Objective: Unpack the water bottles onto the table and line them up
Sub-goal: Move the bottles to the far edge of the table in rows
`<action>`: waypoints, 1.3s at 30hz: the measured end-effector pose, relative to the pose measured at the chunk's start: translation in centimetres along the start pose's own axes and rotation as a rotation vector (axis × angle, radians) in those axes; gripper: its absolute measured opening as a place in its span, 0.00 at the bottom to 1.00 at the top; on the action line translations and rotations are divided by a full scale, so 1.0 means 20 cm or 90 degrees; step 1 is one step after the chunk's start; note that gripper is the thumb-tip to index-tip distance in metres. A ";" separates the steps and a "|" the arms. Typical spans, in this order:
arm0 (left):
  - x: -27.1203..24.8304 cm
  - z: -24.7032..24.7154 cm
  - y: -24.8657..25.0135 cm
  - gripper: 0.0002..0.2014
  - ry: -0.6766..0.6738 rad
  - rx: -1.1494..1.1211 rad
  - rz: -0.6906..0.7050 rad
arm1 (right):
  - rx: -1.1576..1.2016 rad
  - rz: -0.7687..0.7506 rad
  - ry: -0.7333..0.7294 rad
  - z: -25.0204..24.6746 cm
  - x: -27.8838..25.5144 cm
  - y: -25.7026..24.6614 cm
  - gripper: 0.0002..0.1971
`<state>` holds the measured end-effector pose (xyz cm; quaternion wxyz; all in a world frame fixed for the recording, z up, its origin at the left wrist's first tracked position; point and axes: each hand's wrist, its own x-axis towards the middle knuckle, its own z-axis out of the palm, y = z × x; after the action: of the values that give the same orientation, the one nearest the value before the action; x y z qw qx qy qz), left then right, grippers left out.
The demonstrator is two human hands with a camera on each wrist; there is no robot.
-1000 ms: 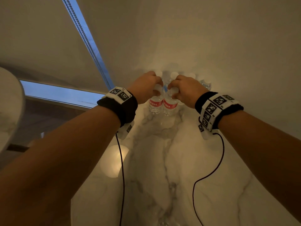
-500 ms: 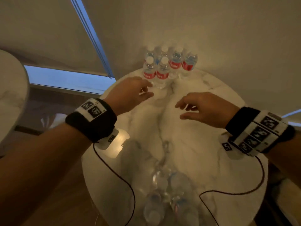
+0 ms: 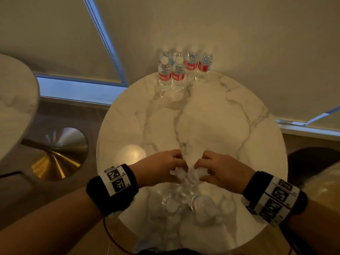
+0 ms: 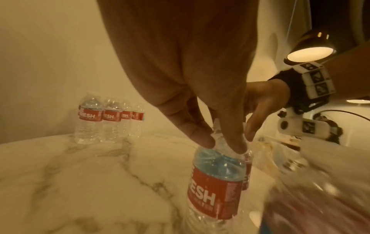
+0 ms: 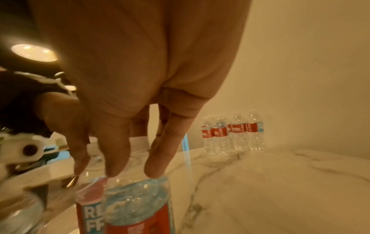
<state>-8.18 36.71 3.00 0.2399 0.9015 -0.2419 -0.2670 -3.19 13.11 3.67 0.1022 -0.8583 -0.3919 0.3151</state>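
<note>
Several red-labelled water bottles (image 3: 181, 70) stand in two short rows at the far edge of the round marble table (image 3: 230, 111). Nearer me, more bottles (image 3: 173, 206) stand in clear wrap. My left hand (image 3: 174, 172) grips the top of one upright bottle (image 4: 218, 174), with its fingertips (image 4: 236, 147) curled round the neck. My right hand (image 3: 202, 171) holds the top of the bottle beside it (image 5: 138, 205), fingertips (image 5: 154, 169) on its shoulder. Both bottles stand close together, and their white caps show between my fingers in the head view.
A second marble table (image 3: 14, 100) and its gold base (image 3: 58, 155) lie to the left. A lit lamp (image 4: 310, 53) hangs behind my hands, and its glow (image 3: 129, 155) reflects on the tabletop. Window blinds back the far edge. Cables trail from both wristbands.
A second ago both hands gripped two bottles at the far rows. They let go, drew back open, and now grip two bottle tops in the near pack.
</note>
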 end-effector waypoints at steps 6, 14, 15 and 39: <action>0.29 -0.29 -0.13 0.19 0.093 0.003 -0.092 | 0.001 0.102 0.084 -0.28 0.17 0.19 0.17; 0.76 -0.75 -0.29 0.15 0.222 -0.006 -0.113 | -0.050 0.169 0.188 -0.85 0.51 0.49 0.17; 0.82 -0.79 -0.31 0.15 0.240 -0.011 -0.125 | -0.055 0.173 0.197 -0.90 0.57 0.52 0.17; 1.40 -1.04 -0.61 0.16 0.308 0.045 -0.274 | -0.025 0.187 0.236 -1.10 1.13 0.88 0.25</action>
<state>28.67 36.56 1.45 0.1968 0.9770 0.0093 -0.0812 32.38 19.41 3.03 0.1087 -0.9512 -0.2431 0.1558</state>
